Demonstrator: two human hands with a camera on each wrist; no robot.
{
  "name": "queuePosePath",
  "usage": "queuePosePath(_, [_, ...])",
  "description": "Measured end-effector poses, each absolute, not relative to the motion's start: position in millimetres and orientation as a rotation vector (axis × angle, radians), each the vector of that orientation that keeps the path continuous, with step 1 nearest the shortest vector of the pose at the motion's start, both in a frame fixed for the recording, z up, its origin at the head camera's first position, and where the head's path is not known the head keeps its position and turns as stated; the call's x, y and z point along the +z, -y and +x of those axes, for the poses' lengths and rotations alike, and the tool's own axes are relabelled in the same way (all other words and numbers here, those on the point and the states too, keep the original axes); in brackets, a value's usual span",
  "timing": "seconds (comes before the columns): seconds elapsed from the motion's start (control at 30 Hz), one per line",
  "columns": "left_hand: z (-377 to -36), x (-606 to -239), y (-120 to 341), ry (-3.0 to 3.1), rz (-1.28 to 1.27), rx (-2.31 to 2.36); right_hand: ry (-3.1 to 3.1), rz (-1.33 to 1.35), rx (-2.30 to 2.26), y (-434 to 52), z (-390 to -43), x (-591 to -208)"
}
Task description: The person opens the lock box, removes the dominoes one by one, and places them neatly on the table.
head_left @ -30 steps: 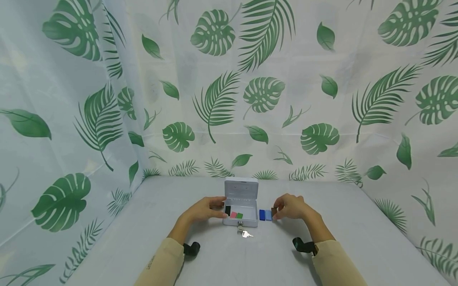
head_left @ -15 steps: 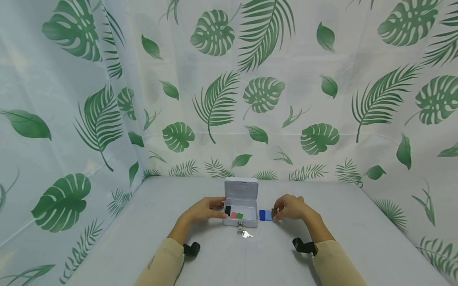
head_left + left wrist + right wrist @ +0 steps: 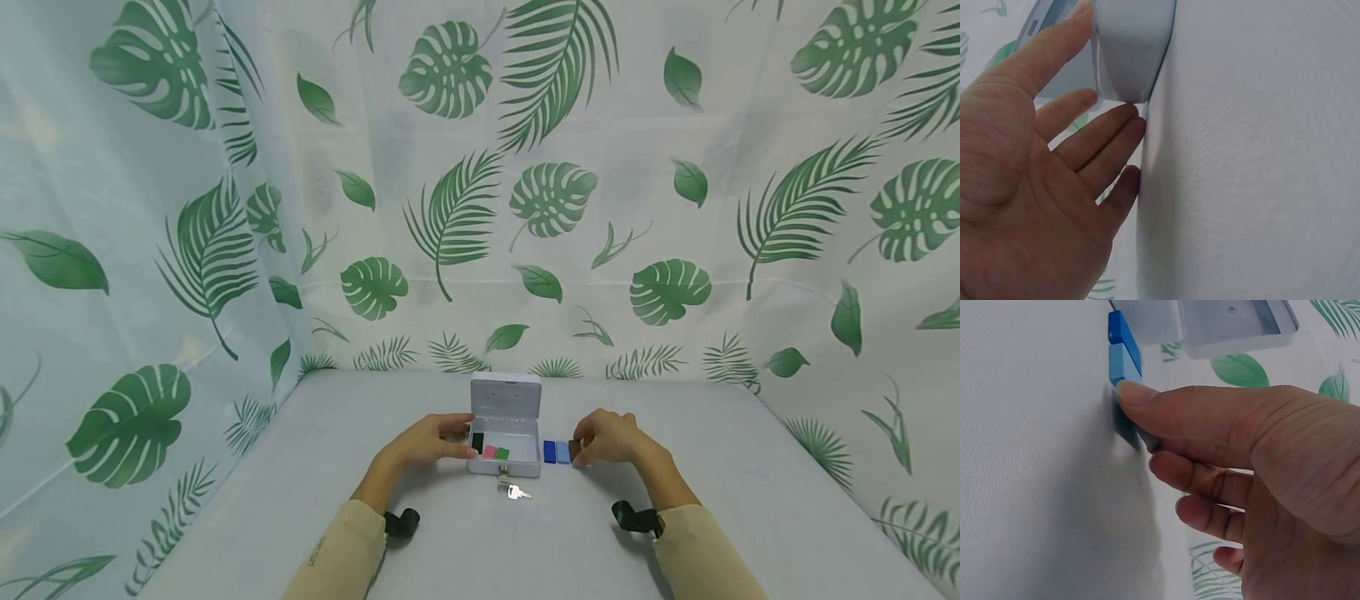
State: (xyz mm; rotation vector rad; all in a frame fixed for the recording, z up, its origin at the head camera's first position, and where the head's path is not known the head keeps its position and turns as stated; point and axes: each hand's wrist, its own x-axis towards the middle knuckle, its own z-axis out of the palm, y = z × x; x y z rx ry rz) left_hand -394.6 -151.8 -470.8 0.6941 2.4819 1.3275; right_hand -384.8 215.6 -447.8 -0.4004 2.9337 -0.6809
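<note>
box (image 3: 506, 423): looks like painted metal, white, smooth, a little shiny; my left hand (image 3: 427, 441) rests on its smooth side
keys (image 3: 513, 489): shiny silver metal
dark blue block (image 3: 549, 452): smooth, hard, looks like plastic
light blue block (image 3: 562, 452): same smooth plastic look, a bit matt
brown block (image 3: 574, 448): dark and matt, pinched in my right hand (image 3: 611, 436)
table cover (image 3: 480, 542): grey cloth, matt, fine weave
curtain (image 3: 480, 183): thin cloth, leaf print, soft folds
my sleeves (image 3: 337, 554): soft beige cloth
</note>
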Motion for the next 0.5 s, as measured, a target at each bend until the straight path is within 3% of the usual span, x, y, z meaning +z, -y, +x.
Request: queuePosePath(0.5, [-393.7,-471.0,151.9,-2.49,0.674,1.308,-2.95,-0.345,-0.607,-211.3,-383.3,-448.0])
